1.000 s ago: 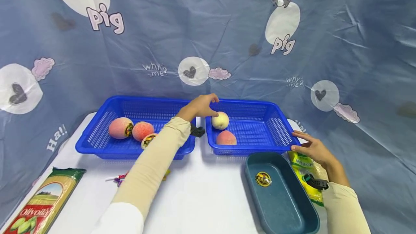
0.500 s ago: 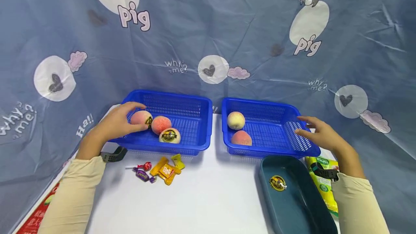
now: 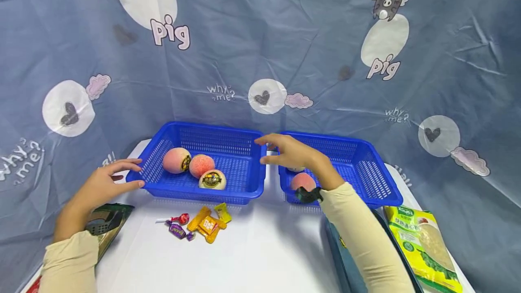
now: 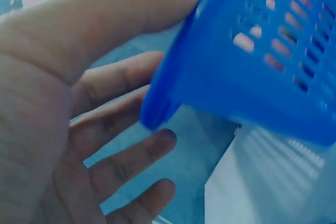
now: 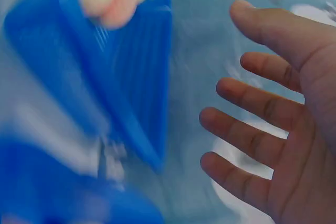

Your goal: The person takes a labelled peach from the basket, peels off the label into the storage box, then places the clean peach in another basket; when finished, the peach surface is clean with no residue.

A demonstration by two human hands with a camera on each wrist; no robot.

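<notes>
Wrinkled blue-grey cloth [image 3: 228, 49], printed with a cartoon pig [image 3: 388, 2] and lettering [image 3: 170, 33], fills the background. Before it lies a white tabletop [image 3: 244, 259].

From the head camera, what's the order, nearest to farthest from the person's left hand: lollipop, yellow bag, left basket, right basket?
1. Left basket, beside the left hand
2. Lollipop, in front of that basket
3. Right basket, right of centre
4. Yellow bag, far right
</notes>
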